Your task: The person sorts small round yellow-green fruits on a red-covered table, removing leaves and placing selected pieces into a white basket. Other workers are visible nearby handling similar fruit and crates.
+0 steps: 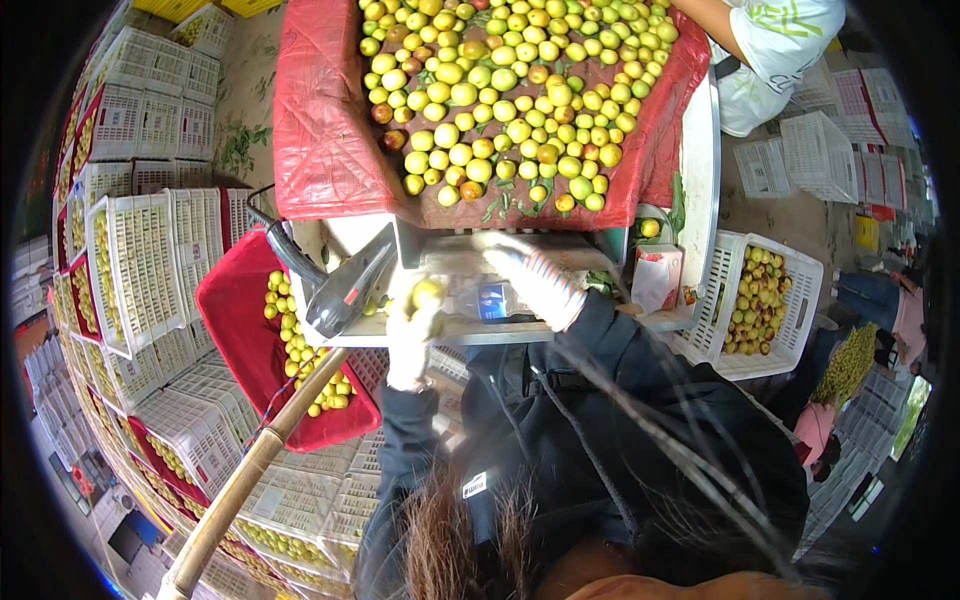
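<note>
My left hand (411, 334), in a pale glove, is over the metal tray (457, 328) at the left and grips a yellow-green jujube (427, 294). It is overexposed and blurred by motion. My right hand (514, 259) wears a pale glove with a striped cuff and reaches over the tray towards the lower edge of the red padded cover (330, 150). Its fingers are too blurred to show whether they hold anything. Many yellow-green and partly brown jujubes (502, 79) lie on the cover among leaves. A clear packet with a blue label (492, 301) rests in the tray.
A lamp-like black device (349, 289) and a bamboo pole (247, 465) stand at the left, by a red-lined crate (232, 300) of jujubes. Stacked white crates (142, 262) fill the left. Another crate (799, 315) of browner fruit stands right; a person's arm (716, 26) reaches in above.
</note>
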Demonstrator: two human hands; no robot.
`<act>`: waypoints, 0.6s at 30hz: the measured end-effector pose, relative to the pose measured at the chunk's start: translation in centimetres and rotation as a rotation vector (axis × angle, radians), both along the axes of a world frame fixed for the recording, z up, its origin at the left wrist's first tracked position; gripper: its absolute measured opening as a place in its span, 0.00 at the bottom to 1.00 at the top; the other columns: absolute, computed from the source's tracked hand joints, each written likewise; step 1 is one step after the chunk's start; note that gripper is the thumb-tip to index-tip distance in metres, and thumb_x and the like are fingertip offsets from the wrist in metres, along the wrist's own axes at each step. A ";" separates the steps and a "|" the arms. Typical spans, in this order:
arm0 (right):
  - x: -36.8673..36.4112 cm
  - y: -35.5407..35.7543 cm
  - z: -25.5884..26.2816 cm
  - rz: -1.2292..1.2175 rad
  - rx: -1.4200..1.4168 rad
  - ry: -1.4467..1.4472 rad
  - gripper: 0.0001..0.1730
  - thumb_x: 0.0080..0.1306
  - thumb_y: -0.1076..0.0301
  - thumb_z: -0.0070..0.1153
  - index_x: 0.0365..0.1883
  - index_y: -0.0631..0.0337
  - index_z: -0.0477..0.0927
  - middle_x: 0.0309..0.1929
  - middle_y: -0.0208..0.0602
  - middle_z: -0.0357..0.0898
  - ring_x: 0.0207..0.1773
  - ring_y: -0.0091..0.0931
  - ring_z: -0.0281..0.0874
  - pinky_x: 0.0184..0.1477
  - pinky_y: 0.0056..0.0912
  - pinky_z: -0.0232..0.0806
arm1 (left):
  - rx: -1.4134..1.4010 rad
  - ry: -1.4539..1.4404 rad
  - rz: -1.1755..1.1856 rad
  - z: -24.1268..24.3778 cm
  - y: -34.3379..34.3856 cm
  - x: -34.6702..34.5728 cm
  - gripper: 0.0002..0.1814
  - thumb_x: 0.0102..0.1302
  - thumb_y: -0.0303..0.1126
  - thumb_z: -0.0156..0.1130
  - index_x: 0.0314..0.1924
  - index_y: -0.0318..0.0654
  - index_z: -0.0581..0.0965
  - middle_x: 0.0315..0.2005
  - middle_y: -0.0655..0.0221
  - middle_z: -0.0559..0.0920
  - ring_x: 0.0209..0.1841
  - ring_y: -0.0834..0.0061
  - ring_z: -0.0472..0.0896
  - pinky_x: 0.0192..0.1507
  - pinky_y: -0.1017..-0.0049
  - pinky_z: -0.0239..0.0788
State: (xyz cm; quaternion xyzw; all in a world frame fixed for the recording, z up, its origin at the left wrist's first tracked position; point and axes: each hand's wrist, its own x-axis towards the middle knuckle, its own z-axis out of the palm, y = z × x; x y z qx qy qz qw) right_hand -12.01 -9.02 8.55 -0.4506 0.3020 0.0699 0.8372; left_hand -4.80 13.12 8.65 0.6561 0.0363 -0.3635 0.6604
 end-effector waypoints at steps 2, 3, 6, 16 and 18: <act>0.4 -3.8 -0.8 -0.074 -0.102 0.096 0.21 0.75 0.73 0.56 0.65 0.62 0.76 0.62 0.29 0.78 0.67 0.22 0.70 0.69 0.27 0.63 | -0.161 0.168 0.266 0.8 4.5 -1.8 0.27 0.74 0.42 0.61 0.70 0.43 0.70 0.48 0.70 0.81 0.32 0.84 0.76 0.30 0.86 0.66; 0.2 -6.0 -2.1 -0.122 -0.193 0.039 0.20 0.75 0.71 0.57 0.64 0.61 0.77 0.61 0.29 0.79 0.67 0.22 0.71 0.68 0.27 0.63 | -0.343 0.181 0.308 1.0 8.0 -3.0 0.28 0.74 0.47 0.61 0.70 0.45 0.71 0.51 0.68 0.82 0.32 0.84 0.76 0.30 0.86 0.66; -0.3 -12.2 -5.0 -0.329 -0.378 -0.066 0.19 0.75 0.68 0.58 0.62 0.61 0.79 0.59 0.30 0.80 0.63 0.23 0.73 0.66 0.28 0.64 | -0.414 0.357 0.783 -2.6 19.5 -7.2 0.29 0.74 0.53 0.61 0.65 0.43 0.74 0.50 0.62 0.84 0.30 0.80 0.77 0.23 0.84 0.67; 3.2 -20.9 -11.7 -0.226 -1.053 0.063 0.31 0.63 0.63 0.67 0.65 0.59 0.74 0.66 0.52 0.72 0.66 0.46 0.72 0.66 0.41 0.66 | 0.505 -0.237 1.198 -8.1 33.7 -7.2 0.17 0.74 0.53 0.54 0.37 0.49 0.75 0.27 0.79 0.70 0.27 0.82 0.64 0.30 0.77 0.57; 2.6 -20.7 -14.6 0.140 -1.418 0.375 0.40 0.58 0.51 0.69 0.69 0.48 0.73 0.73 0.64 0.60 0.74 0.58 0.57 0.75 0.54 0.54 | 0.557 -0.302 0.899 -4.7 22.0 -7.5 0.17 0.70 0.51 0.57 0.38 0.45 0.75 0.26 0.77 0.73 0.26 0.84 0.67 0.28 0.80 0.57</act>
